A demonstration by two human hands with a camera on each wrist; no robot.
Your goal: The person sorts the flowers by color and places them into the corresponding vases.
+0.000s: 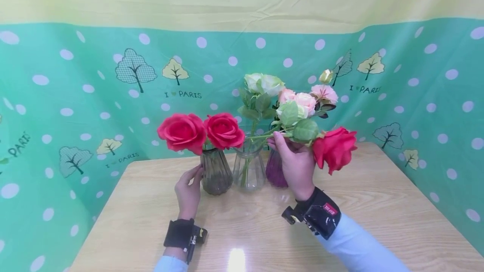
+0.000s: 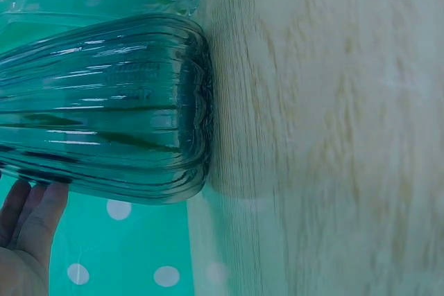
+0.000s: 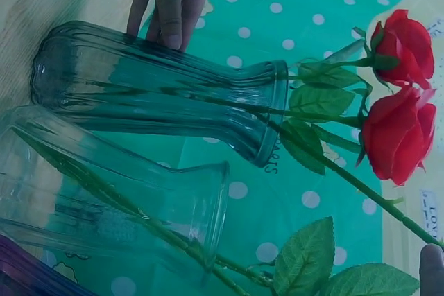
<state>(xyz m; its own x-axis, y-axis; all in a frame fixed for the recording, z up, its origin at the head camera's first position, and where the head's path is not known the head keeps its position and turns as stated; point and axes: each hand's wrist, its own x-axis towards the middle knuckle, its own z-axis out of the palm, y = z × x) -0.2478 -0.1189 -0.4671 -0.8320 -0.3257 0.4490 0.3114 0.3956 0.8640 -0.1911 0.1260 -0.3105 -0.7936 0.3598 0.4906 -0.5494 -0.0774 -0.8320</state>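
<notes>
My right hand (image 1: 298, 167) pinches the green stem of a red rose (image 1: 334, 149), which lies nearly level, bloom to the right. The stem points left over the clear glass vase (image 1: 249, 171); in the right wrist view it overlaps the grey vase's mouth. My left hand (image 1: 188, 192) has its fingertips against the left side of the ribbed grey glass vase (image 1: 217, 173), also seen from the left hand (image 2: 35, 240) in the left wrist view. Two red roses (image 3: 399, 133) stand in that grey vase, which is upright on the table.
White-green roses (image 1: 263, 84) rise from the clear vase. Pink flowers (image 1: 305, 102) stand above a purple vase (image 1: 276, 170), partly hidden behind my right hand. The three vases stand side by side on a wooden table (image 1: 359, 205), before a green dotted cloth (image 1: 215, 49).
</notes>
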